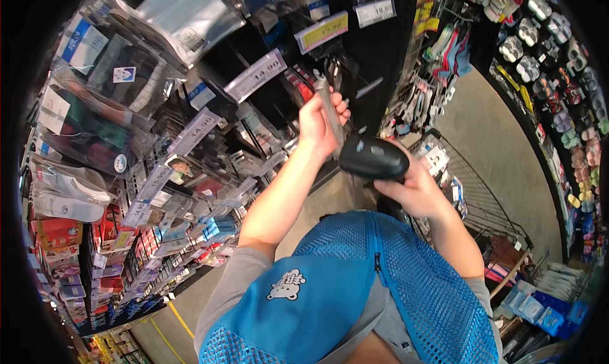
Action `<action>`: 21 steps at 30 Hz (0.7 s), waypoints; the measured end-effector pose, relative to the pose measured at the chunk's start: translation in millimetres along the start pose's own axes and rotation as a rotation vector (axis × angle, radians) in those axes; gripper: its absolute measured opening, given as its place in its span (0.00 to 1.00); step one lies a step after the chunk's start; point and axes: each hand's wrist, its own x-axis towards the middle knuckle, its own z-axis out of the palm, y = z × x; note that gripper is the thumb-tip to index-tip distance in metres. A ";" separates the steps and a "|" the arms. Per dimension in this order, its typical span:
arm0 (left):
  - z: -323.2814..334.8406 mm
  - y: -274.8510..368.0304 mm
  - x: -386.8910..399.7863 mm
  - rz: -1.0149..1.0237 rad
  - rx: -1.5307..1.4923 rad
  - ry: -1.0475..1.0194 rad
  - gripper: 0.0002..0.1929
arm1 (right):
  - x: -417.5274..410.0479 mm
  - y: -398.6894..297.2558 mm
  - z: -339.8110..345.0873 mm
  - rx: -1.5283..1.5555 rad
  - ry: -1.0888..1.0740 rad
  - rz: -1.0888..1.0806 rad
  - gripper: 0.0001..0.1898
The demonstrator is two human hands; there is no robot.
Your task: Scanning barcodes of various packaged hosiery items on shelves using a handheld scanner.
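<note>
My left hand [321, 121] grips a thin, flat package in clear plastic [329, 109], tilted on edge beside the hanging goods. In my right hand [416, 185] is a black handheld scanner [373, 157], its rounded head pointing towards the package and my left wrist. Whether the two touch cannot be told. Price tags in clear holders [255, 75] stick out from the rack to the left of my left hand. Behind that hand hang small packaged goods [300, 83] on hooks.
Packed garments [90, 126] hang at the left. A wire shopping cart [480, 188] holding packaged goods stands at my right. Beyond it are socks [447, 50] and a wall of slippers [528, 68]. Blue and white packages [528, 307] lie at the lower right.
</note>
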 end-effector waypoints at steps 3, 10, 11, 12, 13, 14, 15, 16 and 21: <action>6.0 -11.1 2.6 0.108 0.231 0.145 0.08 | -3.1 17.8 -0.5 -0.076 -0.009 -0.061 0.24; 10.5 -52.5 -4.6 -0.158 0.570 0.059 0.25 | -44.0 89.1 -33.1 0.084 0.359 0.163 0.15; 8.0 -49.8 -1.2 -0.188 0.647 0.058 0.32 | -56.2 101.2 -42.3 0.136 0.431 0.247 0.14; 5.3 -45.8 5.9 -0.138 0.694 0.072 0.32 | -70.8 113.0 -53.3 0.172 0.495 0.288 0.14; 2.2 -40.2 16.2 -0.104 0.751 0.089 0.32 | -86.2 124.9 -64.2 0.180 0.566 0.347 0.13; -2.5 -28.7 30.3 -0.058 0.743 0.111 0.31 | -101.6 137.9 -73.8 0.203 0.652 0.432 0.14; -7.2 -18.5 47.1 0.043 0.739 0.169 0.22 | -119.9 151.2 -80.5 0.215 0.765 0.563 0.14; -14.5 6.7 70.1 0.101 0.967 0.006 0.10 | -142.6 164.7 -88.5 0.186 0.817 0.648 0.17; -53.9 73.5 158.8 0.145 0.629 0.156 0.07 | -252.4 225.7 -109.7 0.384 1.157 0.857 0.26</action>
